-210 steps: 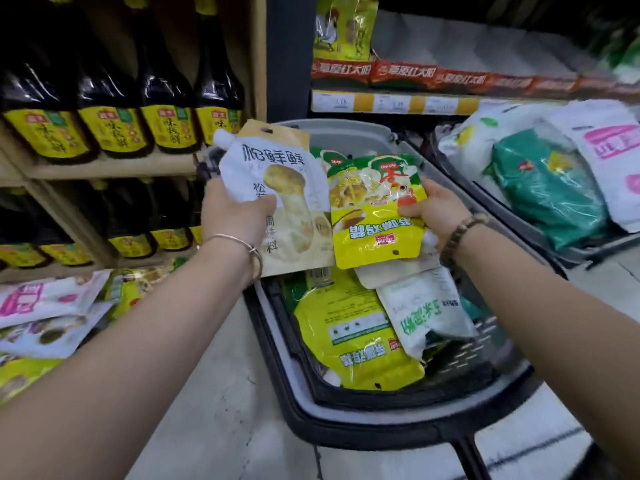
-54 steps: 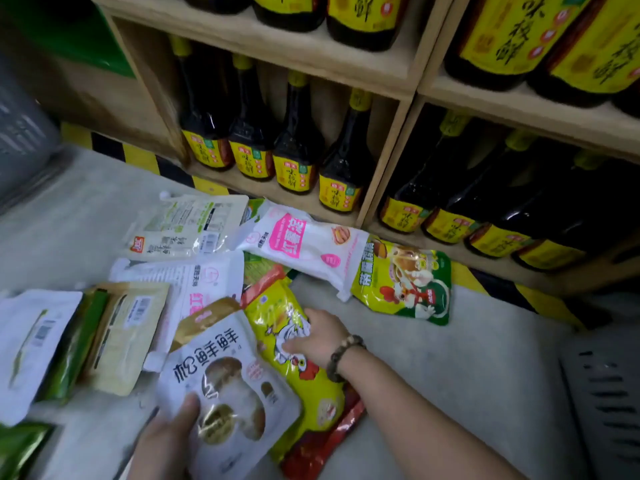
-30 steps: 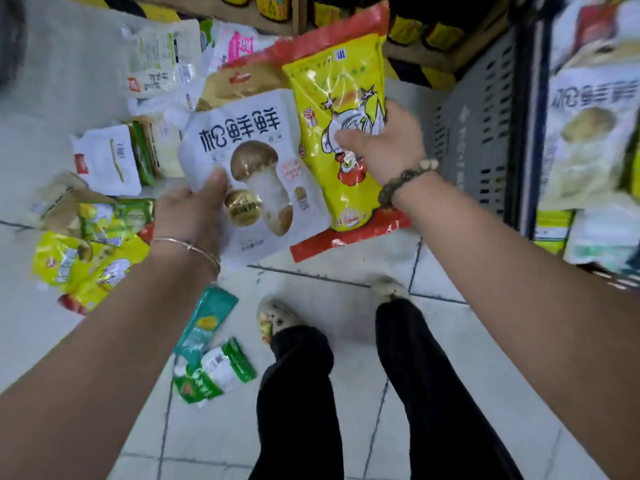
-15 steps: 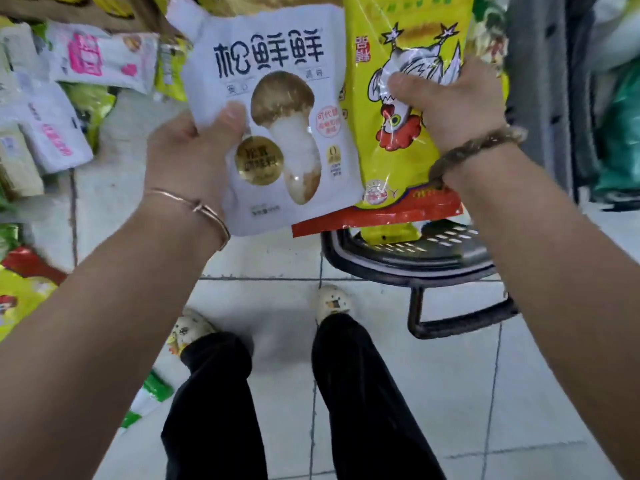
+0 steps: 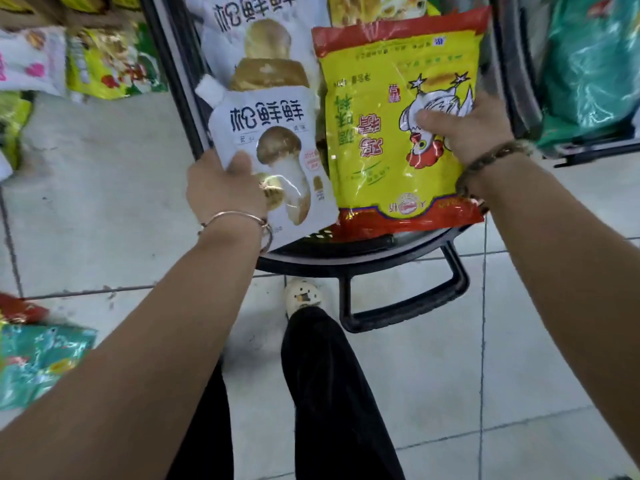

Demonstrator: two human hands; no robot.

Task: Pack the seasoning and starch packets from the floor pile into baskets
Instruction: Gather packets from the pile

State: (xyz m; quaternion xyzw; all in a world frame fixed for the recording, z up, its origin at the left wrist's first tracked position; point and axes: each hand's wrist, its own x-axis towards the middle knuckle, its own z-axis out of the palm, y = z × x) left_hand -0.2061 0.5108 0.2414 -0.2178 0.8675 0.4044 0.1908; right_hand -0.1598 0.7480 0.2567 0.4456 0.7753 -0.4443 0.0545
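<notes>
Fingers (image 5: 239,162) tight on mushroom pouch (image 5: 277,133) and chicken packet (image 5: 374,133) (tops, long axes away) above basket (image 5: 346,260).

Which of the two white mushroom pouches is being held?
The nearer mushroom pouch, gripped by the left hand; the other pouch lies in the basket beyond it.

We have lifted the yellow chicken packet (image 5: 374,109) off the floor pile with our right hand (image 5: 462,129), and swung it and the left hand's (image 5: 225,188) mushroom pouch (image 5: 277,133) over the basket (image 5: 346,261).
</notes>
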